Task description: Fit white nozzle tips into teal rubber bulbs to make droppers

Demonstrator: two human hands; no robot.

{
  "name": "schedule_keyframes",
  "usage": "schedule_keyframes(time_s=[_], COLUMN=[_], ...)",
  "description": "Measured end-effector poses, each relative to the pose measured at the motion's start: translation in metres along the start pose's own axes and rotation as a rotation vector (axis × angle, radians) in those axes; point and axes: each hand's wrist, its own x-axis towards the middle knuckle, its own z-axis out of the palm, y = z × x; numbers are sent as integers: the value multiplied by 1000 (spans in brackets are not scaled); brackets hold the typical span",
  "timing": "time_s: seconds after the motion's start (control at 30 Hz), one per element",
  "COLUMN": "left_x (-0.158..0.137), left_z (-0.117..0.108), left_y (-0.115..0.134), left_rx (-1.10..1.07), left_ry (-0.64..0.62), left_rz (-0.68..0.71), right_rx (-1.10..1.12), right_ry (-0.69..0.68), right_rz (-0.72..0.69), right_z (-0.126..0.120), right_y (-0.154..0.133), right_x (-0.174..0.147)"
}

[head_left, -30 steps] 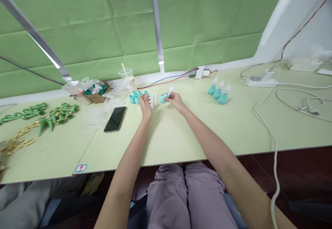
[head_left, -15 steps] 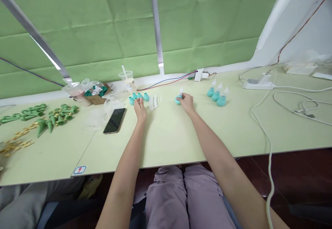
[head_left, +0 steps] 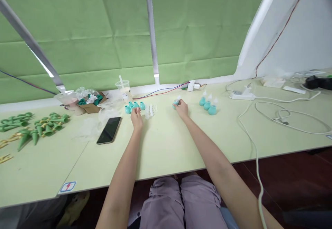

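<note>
My right hand (head_left: pixel 182 109) pinches a small round teal pot (head_left: pixel 174 106) with a translucent pointed white piece (head_left: pixel 178 98) on top, close to the table surface. My left hand (head_left: pixel 137 118) is closed at the fingertips on a pot in the group of several open-mouthed teal pots (head_left: pixel 127 109); the fingers partly hide it. Just right of that hand lie several small translucent white pieces (head_left: pixel 151 111) in rows. Beyond my right hand stand three teal pots (head_left: pixel 212 110), each topped with a pointed white piece.
A black phone (head_left: pixel 109 130) lies left of my left arm. Behind it are a plastic bag (head_left: pixel 110 104), a cup with a straw (head_left: pixel 124 90) and a cardboard box (head_left: pixel 95 108). Green cone-shaped parts (head_left: pixel 48 129) lie far left. A power strip (head_left: pixel 242 96) and white cables (head_left: pixel 250 132) cross the right side.
The view has shifted, so the table sits lower and further left. The pot in my right hand now leans somewhat more. My left hand stays at the group of pots.
</note>
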Motion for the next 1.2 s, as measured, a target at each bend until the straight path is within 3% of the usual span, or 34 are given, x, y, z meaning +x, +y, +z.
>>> schedule_keyframes(time_s=[0.13, 0.3, 0.5, 0.7, 0.87, 1.2], left_x=[-2, -1, -1, -3, -3, -3], left_z=[0, 0, 0, 1, 1, 0], left_y=[1, -1, 0, 1, 0, 3], left_rx=[-9, 2, 33, -3, 38, 58], left_ry=[-22, -26, -29, -43, -53, -57], left_rz=[13, -3, -1, 6, 13, 12], right_rx=[-116, -488, -794, -992, -1104, -1116], right_ry=[31, 79, -147, -230, -181, -83], right_rz=[8, -121, -46, 18, 11, 42], right_z=[-20, -61, -94, -102, -102, -108], right_y=[5, 2, -1, 3, 9, 11], right_x=[30, 80, 117, 128, 129, 118])
